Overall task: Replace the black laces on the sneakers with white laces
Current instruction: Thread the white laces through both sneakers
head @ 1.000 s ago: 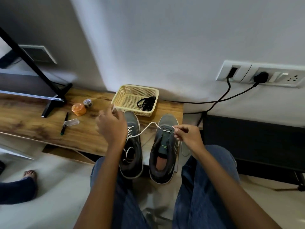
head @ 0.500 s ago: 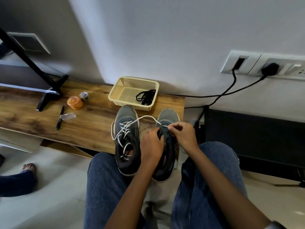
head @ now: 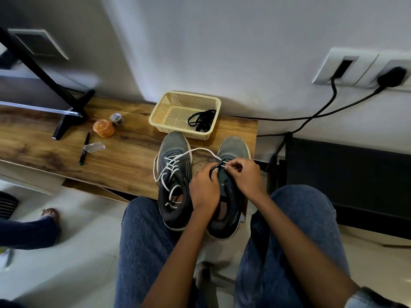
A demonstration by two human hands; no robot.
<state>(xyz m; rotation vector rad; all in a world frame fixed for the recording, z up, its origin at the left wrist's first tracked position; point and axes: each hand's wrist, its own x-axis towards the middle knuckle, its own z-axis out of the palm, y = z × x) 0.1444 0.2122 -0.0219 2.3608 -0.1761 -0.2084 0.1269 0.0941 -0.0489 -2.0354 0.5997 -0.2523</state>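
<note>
Two grey sneakers stand side by side on the wooden bench. The left sneaker (head: 174,152) is threaded with a white lace. A white lace (head: 201,149) arcs from the right sneaker (head: 233,146) over to the left one. My left hand (head: 203,190) grips the right sneaker's tongue area, holding its black eyelet edge. My right hand (head: 243,174) pinches the white lace at the right sneaker's front eyelets. Black laces (head: 201,120) lie bundled in the cream basket (head: 171,103) behind the shoes.
On the wooden bench (head: 124,156) lie an orange jar (head: 103,128), a small tape roll (head: 116,118), a pen (head: 84,148) and a clear cap (head: 94,147). A black stand (head: 66,103) rises at left. Cables run from wall sockets (head: 347,67). Another person's foot (head: 50,214) is at left.
My left hand let go of the lace end held up by the basket and came down onto the right sneaker beside my right hand; the lace now droops in a slack arc.
</note>
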